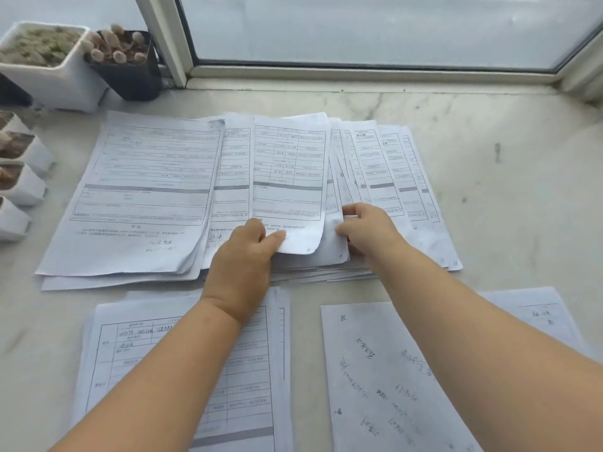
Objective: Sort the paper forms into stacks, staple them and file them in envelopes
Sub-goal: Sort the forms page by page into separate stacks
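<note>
- The left hand (243, 256) pinches the near corner of the top sheet (288, 177) of the fanned pile (385, 164), thumb over and fingers (261, 228) curled under, so the corner curls upward; the rest of the sheet lies on the pile.
- The right hand (365, 228), just right of that sheet, has its fingers curled into the pile's edges, seemingly parting the sheets below; the fingertips are partly hidden.
- Left of the fanned pile, overlapping it, lies a squarer stack (137, 190); nearer the person lie a printed stack (182, 370) and a handwritten page (391, 380), all on the table (505, 190).
- Risk: a thin pinch may lift two clinging sheets, so a form lands in the wrong stack.
- Risk: the forearms hang over the near papers; a dragging sleeve-less arm could skew them.
- Risk: tugging sideways could slide the loose fan farther apart.
</note>
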`<state>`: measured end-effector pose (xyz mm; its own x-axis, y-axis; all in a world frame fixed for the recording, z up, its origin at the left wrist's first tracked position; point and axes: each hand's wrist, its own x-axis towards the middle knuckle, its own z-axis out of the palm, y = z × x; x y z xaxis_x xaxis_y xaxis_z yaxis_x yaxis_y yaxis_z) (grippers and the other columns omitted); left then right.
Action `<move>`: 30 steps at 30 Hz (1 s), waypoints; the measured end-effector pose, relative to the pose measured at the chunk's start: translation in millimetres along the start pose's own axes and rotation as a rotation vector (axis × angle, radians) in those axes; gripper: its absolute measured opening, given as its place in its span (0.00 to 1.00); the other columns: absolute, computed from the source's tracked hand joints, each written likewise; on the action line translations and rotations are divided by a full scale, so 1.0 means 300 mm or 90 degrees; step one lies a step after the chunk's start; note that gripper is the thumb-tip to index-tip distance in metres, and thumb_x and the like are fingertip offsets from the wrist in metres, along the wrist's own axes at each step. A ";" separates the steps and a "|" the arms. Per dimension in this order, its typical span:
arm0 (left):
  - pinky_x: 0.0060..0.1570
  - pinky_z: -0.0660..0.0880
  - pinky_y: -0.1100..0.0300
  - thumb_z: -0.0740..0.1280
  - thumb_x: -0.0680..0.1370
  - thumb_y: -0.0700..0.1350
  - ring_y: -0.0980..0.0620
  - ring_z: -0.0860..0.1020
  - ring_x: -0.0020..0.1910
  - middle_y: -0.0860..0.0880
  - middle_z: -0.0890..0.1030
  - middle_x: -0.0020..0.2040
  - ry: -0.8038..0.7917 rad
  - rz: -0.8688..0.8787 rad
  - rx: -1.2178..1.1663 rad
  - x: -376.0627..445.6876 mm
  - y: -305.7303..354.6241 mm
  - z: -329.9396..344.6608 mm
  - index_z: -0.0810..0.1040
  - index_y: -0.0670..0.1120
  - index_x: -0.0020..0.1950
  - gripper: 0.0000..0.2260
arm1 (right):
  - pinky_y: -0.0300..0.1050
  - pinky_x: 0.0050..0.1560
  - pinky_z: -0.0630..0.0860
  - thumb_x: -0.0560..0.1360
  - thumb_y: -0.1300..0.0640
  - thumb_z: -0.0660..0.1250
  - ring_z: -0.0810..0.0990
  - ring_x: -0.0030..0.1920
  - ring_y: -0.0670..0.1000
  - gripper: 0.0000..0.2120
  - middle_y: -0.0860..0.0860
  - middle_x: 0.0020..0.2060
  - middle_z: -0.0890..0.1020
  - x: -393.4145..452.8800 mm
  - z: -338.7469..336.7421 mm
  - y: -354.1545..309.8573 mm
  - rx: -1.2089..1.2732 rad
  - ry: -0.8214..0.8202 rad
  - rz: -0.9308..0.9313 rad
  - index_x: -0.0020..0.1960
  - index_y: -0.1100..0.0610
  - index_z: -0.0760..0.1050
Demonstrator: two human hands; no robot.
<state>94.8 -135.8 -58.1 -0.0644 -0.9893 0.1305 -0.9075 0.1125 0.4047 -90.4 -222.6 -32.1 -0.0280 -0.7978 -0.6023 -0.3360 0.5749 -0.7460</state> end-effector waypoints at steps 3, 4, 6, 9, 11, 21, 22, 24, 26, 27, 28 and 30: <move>0.28 0.63 0.60 0.71 0.61 0.25 0.44 0.72 0.31 0.44 0.71 0.37 0.008 0.013 0.068 0.009 -0.004 -0.004 0.82 0.39 0.56 0.25 | 0.43 0.39 0.75 0.73 0.68 0.60 0.81 0.48 0.54 0.14 0.52 0.50 0.83 -0.017 0.005 0.027 -0.011 0.051 -0.037 0.48 0.52 0.77; 0.28 0.61 0.60 0.72 0.60 0.25 0.44 0.72 0.30 0.44 0.72 0.36 -0.001 0.018 0.090 0.012 0.000 -0.003 0.82 0.39 0.55 0.25 | 0.41 0.39 0.75 0.73 0.67 0.60 0.81 0.48 0.53 0.13 0.51 0.50 0.83 -0.020 0.012 0.036 -0.020 0.065 -0.047 0.49 0.52 0.76; 0.27 0.60 0.61 0.74 0.56 0.25 0.44 0.72 0.28 0.44 0.72 0.34 -0.012 0.039 0.137 0.019 0.007 0.009 0.82 0.39 0.53 0.27 | 0.41 0.39 0.73 0.74 0.66 0.60 0.79 0.48 0.52 0.12 0.50 0.49 0.82 -0.021 0.023 0.049 -0.027 0.087 -0.064 0.51 0.52 0.75; 0.27 0.61 0.61 0.73 0.52 0.26 0.44 0.73 0.28 0.43 0.73 0.34 -0.042 0.062 0.220 0.026 0.032 0.001 0.82 0.38 0.53 0.30 | 0.45 0.44 0.76 0.74 0.65 0.61 0.80 0.52 0.53 0.13 0.51 0.52 0.83 0.005 0.037 0.053 -0.044 0.101 -0.079 0.55 0.55 0.77; 0.36 0.65 0.56 0.70 0.65 0.29 0.41 0.75 0.40 0.41 0.76 0.45 -0.087 0.047 0.230 0.028 0.047 0.002 0.75 0.40 0.66 0.29 | 0.48 0.50 0.79 0.74 0.65 0.61 0.81 0.53 0.54 0.16 0.52 0.54 0.83 0.018 0.037 0.049 -0.046 0.104 -0.080 0.59 0.55 0.78; 0.44 0.73 0.52 0.56 0.76 0.57 0.43 0.76 0.40 0.46 0.77 0.42 -0.033 0.149 0.100 -0.055 0.059 -0.118 0.80 0.41 0.58 0.24 | 0.42 0.51 0.76 0.79 0.61 0.61 0.81 0.49 0.48 0.08 0.47 0.48 0.83 -0.332 -0.134 0.224 0.031 0.218 -0.280 0.53 0.49 0.75; 0.41 0.72 0.54 0.57 0.76 0.54 0.44 0.75 0.37 0.47 0.76 0.40 0.000 0.159 0.080 -0.103 0.073 -0.139 0.81 0.41 0.56 0.22 | 0.43 0.50 0.77 0.79 0.61 0.62 0.82 0.47 0.49 0.08 0.46 0.45 0.83 -0.391 -0.144 0.265 0.025 0.203 -0.270 0.50 0.48 0.76; 0.39 0.73 0.56 0.58 0.76 0.49 0.47 0.74 0.36 0.49 0.75 0.39 0.015 0.139 0.037 -0.232 0.108 -0.160 0.81 0.41 0.57 0.18 | 0.41 0.45 0.78 0.78 0.62 0.63 0.82 0.43 0.48 0.09 0.47 0.39 0.84 -0.519 -0.136 0.349 -0.004 0.123 -0.230 0.47 0.48 0.77; 0.39 0.74 0.56 0.59 0.76 0.47 0.49 0.74 0.37 0.52 0.74 0.41 0.009 0.082 -0.028 -0.404 0.150 -0.168 0.80 0.43 0.58 0.16 | 0.38 0.42 0.78 0.77 0.63 0.64 0.82 0.38 0.46 0.10 0.48 0.37 0.84 -0.648 -0.100 0.424 -0.045 0.004 -0.181 0.44 0.50 0.79; 0.40 0.73 0.59 0.59 0.76 0.47 0.52 0.74 0.38 0.55 0.73 0.42 0.008 0.055 -0.061 -0.502 0.171 -0.168 0.79 0.45 0.58 0.16 | 0.39 0.42 0.79 0.77 0.62 0.65 0.82 0.37 0.45 0.09 0.48 0.37 0.84 -0.707 -0.079 0.458 -0.073 -0.052 -0.157 0.43 0.50 0.79; 0.41 0.72 0.61 0.59 0.75 0.48 0.55 0.73 0.39 0.56 0.72 0.43 -0.002 0.033 -0.089 -0.601 0.194 -0.169 0.78 0.47 0.58 0.15 | 0.42 0.44 0.80 0.76 0.61 0.66 0.82 0.37 0.45 0.08 0.49 0.37 0.84 -0.756 -0.060 0.491 -0.105 -0.095 -0.134 0.43 0.50 0.79; 0.46 0.70 0.67 0.60 0.75 0.50 0.60 0.73 0.44 0.59 0.73 0.46 -0.044 -0.015 -0.129 -0.780 0.239 -0.167 0.76 0.52 0.59 0.14 | 0.47 0.47 0.80 0.75 0.57 0.66 0.83 0.40 0.46 0.05 0.49 0.38 0.84 -0.828 -0.031 0.545 -0.158 -0.153 -0.085 0.45 0.48 0.78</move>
<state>65.7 108.6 -14.2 -0.0781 -0.9952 0.0594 -0.8078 0.0981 0.5812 -147.1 68.0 -1.8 0.2431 -0.7806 -0.5758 -0.5402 0.3841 -0.7488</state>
